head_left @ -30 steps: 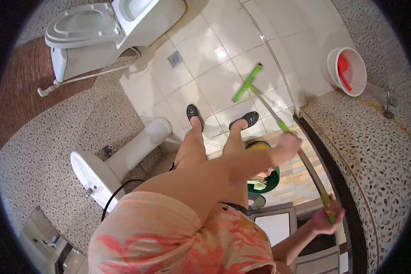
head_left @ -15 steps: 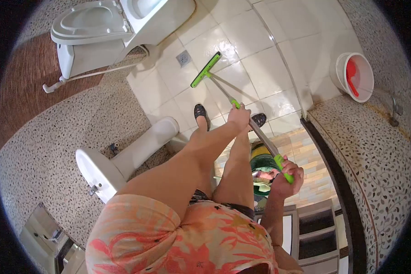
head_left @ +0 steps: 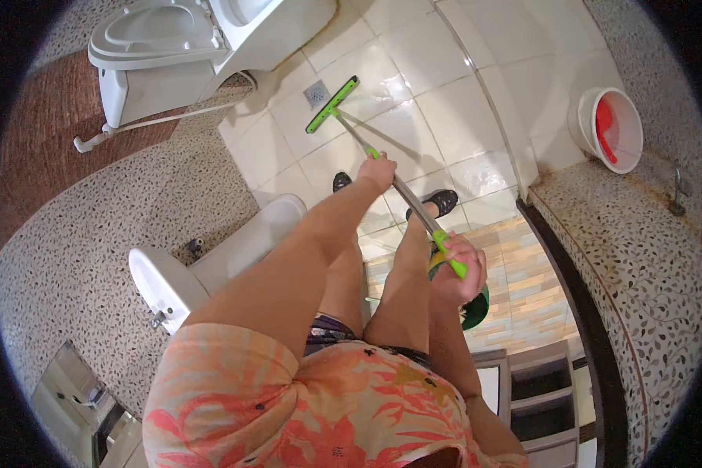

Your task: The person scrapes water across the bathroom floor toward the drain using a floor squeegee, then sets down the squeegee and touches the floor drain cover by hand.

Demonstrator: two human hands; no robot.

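A floor squeegee with a green head (head_left: pixel 333 104) and a grey metal pole (head_left: pixel 415 201) slants across the wet-looking tiled floor (head_left: pixel 421 144). Its blade rests on the tiles beside a square metal drain (head_left: pixel 316 94). Around the upper pole, just behind the lower green collar, my left hand (head_left: pixel 377 171) is closed. My right hand (head_left: pixel 464 269) grips the green handle at the near end, close to my body. Both hands hold this one squeegee.
At upper left stands a toilet (head_left: pixel 160 86), with a hose along its side. A pedestal sink (head_left: pixel 168 285) is at left. A white bucket (head_left: pixel 581 125) holding a red scoop (head_left: pixel 604 129) stands at right. Behind my right arm is a green tub (head_left: pixel 476 310), near grey shelves (head_left: pixel 542 378).
The squeegee head has moved left, nearer the drain. Both hands have moved left with the pole, the right one also upward. My right foot has shifted, and my right arm now hides most of the tub.
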